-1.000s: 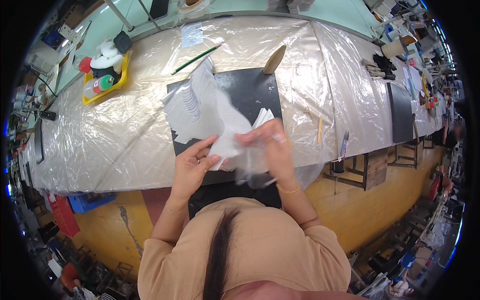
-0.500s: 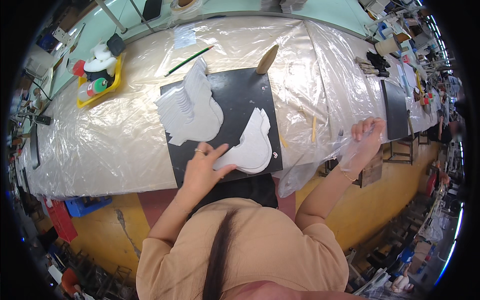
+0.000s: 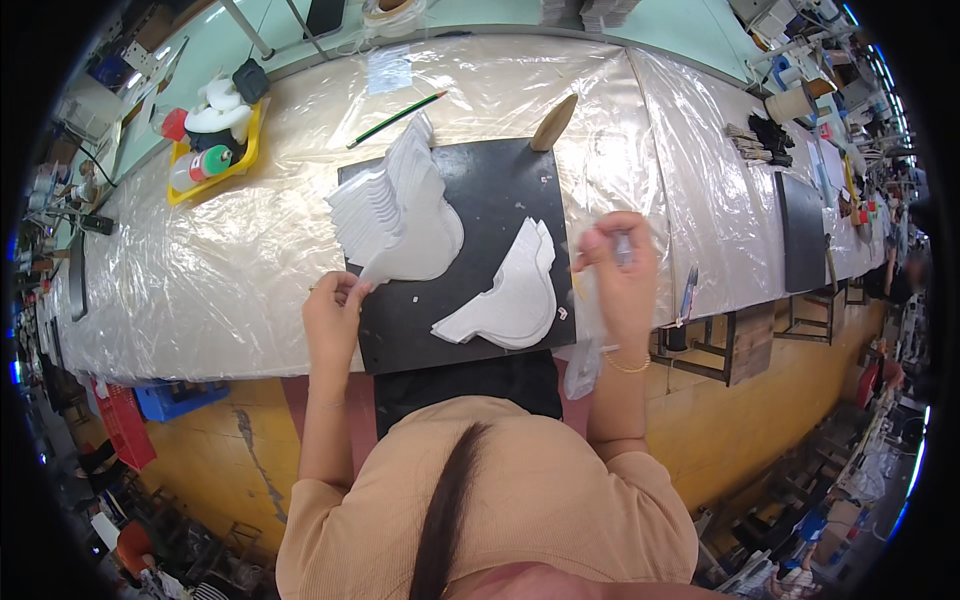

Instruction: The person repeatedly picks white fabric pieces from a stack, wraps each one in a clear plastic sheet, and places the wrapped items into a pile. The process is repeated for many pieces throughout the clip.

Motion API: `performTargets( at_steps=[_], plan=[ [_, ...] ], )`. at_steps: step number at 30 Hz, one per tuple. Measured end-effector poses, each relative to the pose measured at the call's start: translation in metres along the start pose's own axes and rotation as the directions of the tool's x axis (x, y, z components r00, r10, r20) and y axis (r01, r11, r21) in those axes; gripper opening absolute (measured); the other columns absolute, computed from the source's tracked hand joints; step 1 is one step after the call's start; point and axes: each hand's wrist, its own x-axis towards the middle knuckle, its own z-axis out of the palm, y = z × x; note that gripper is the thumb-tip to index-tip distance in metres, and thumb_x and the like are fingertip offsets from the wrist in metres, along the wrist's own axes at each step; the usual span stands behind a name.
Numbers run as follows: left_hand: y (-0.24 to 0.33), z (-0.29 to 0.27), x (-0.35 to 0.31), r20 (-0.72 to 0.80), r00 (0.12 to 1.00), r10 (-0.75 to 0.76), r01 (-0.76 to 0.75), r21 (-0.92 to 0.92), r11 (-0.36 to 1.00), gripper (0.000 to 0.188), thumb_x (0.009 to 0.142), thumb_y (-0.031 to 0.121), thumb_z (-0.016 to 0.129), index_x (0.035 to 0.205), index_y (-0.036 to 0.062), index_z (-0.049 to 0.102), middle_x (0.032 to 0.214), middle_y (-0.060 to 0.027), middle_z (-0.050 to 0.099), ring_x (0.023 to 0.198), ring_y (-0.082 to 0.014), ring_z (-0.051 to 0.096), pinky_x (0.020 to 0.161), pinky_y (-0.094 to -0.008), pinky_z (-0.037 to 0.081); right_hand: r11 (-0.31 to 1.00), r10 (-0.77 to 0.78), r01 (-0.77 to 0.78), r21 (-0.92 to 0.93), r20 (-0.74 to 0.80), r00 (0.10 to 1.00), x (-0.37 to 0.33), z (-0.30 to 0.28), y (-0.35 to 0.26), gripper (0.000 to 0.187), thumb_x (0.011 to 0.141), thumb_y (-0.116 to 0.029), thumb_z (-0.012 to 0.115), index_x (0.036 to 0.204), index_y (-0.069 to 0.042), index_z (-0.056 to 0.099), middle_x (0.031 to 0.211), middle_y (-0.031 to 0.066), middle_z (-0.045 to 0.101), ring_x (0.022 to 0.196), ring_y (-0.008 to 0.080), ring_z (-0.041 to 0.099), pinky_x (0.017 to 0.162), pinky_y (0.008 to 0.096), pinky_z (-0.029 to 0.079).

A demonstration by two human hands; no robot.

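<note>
One fanned stack of white pieces (image 3: 418, 228) is probably needing gentle peeling, one sheet at a time, without creasing. It is lying up and right of the left hand (image 3: 332, 304), which is pinching its lower-left corner over a black board (image 3: 490, 185). Beyond a smaller pile (image 3: 518, 298), the blurred right hand (image 3: 622, 270) is hovering half-curled, contents unclear.

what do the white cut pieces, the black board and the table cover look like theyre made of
White cut pieces: likely felt-like fabric or thick paper, matte, with a dull, glare-free surface.
Black board: perhaps rubber or hard plastic, smooth and mostly dull, flat with straight edges.
Table cover: almost certainly clear plastic film, glossy, with wrinkles and bright highlights.
</note>
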Motion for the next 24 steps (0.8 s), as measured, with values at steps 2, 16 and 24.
performTargets(
  at_steps=[2,16,24],
  plan=[
    [0.010,-0.009,0.000,0.224,0.964,-0.140,0.190,-0.219,0.957,0.017,0.085,0.012,0.072,0.086,-0.0023,0.063,0.073,-0.0075,0.065,0.060,-0.0118,0.060,0.054,-0.0226,0.047,0.987,0.161,-0.157,-0.042,0.142,0.977,-0.011,0.020,0.000,0.015,0.089,-0.012,0.068,0.097,-0.005,0.058,0.082,0.0024,0.057,0.070,0.0091,0.055,0.060,0.0228,0.047],
    [0.045,0.020,-0.023,0.547,0.829,0.115,0.403,-0.728,0.554,0.015,0.094,0.005,0.059,0.103,-0.0062,0.060,0.091,-0.0139,0.067,0.081,-0.0190,0.069,0.074,-0.0289,0.059,0.887,-0.218,0.356,-0.294,0.411,0.885,-0.039,0.071,0.018,0.043,0.069,-0.029,0.083,0.096,-0.002,0.063,0.094,0.0105,0.063,0.081,0.0287,0.064,0.070,0.0345,0.052],
    [0.061,0.026,-0.033,0.430,0.878,0.210,0.159,-0.677,0.719,0.011,0.094,0.004,0.058,0.101,-0.0040,0.062,0.092,-0.0076,0.063,0.080,-0.0137,0.064,0.071,-0.0234,0.051,0.911,-0.181,0.308,-0.272,0.407,0.895,-0.043,0.071,0.015,0.044,0.069,-0.036,0.083,0.090,-0.003,0.063,0.087,0.0109,0.065,0.075,0.0282,0.065,0.065,0.0333,0.051]
  ],
)
